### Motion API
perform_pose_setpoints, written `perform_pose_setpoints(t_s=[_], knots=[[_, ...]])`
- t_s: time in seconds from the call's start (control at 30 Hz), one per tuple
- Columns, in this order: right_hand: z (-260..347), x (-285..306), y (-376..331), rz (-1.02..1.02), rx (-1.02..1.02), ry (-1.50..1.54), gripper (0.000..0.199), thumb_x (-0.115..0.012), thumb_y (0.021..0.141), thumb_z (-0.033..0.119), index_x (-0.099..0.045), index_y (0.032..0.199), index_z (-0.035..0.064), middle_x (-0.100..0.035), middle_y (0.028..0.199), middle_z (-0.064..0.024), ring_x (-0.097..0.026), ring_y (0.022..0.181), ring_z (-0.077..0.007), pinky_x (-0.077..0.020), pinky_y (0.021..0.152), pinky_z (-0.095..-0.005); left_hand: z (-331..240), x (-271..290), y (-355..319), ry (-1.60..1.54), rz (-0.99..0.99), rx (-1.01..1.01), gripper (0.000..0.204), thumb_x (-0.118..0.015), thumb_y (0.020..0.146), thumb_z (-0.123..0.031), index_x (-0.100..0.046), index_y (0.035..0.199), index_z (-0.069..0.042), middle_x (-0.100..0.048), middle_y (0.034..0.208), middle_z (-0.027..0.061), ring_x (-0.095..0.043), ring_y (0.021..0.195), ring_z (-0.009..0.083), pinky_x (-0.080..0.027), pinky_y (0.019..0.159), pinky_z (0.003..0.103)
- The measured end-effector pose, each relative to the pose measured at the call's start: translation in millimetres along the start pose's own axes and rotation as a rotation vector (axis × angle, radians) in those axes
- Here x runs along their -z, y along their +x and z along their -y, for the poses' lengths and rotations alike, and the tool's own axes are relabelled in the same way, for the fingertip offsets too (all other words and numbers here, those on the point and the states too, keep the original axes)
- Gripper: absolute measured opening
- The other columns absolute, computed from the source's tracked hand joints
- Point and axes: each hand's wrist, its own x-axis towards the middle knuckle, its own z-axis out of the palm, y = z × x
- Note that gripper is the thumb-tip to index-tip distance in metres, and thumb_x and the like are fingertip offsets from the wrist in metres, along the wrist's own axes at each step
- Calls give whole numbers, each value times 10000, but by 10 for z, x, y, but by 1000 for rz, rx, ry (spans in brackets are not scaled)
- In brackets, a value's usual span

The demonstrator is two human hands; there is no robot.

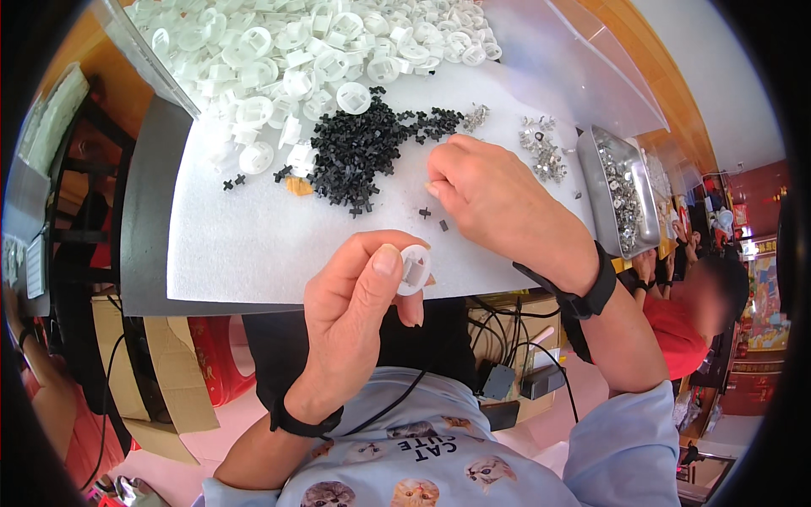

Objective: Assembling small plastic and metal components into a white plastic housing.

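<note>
Pinched between thumb and fingers, a round white plastic part [413, 270] with a square socket sits in my left hand [355, 291], just above the table's front edge. My right hand [486, 190] is over the white foam sheet [245, 241], its fingers curled together; whatever they may hold is hidden. Left of it spreads a pile of small black cross-shaped pieces [355, 148]. Two loose black bits, one of them a small cross [425, 213], lie below its fingertips. Beyond its knuckles is a small cluster of metal pieces [476, 117].
A big heap of white round parts [312, 42] fills the back. More metal pieces [545, 148] lie at right, beside a metal tray [650, 228] of similar bits. Clear plastic panels [148, 55] flank the heap. A person in red [680, 334] sits at the right.
</note>
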Motion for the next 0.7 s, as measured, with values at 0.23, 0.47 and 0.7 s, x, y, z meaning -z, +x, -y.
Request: perform_pose_setpoints(t_s=[0.23, 0.47, 0.7], knots=[[32, 128, -56, 42, -207, 773, 151, -621, 844, 130, -585, 821, -15, -564, 674, -58, -505, 543, -129, -436, 505, -278, -34, -4, 17, 13, -52, 54, 355, -389, 1005, -271, -555, 1048, 40, -605, 784, 99, -507, 560, 92, -407, 526, 210], [122, 200, -168, 152, -316, 1323, 155, -627, 880, 148, -596, 872, -4, -578, 716, -18, -459, 533, -56, -389, 487, -209, -122, -63, 73, 7, -104, 163, 445, -335, 1017, -307, -566, 1034, 73, -594, 721, 119, -479, 477, 101, -379, 441, 211], [292, 247, -184, 168, -244, 1181, 135, -612, 892, 142, -601, 883, 8, -575, 731, 4, -472, 563, -42, -394, 499, -204, -109, -15, 79, -138, -107, 209, 425, -428, 986, -331, -596, 1072, 50, -593, 734, 94, -494, 494, 115, -373, 446, 229]])
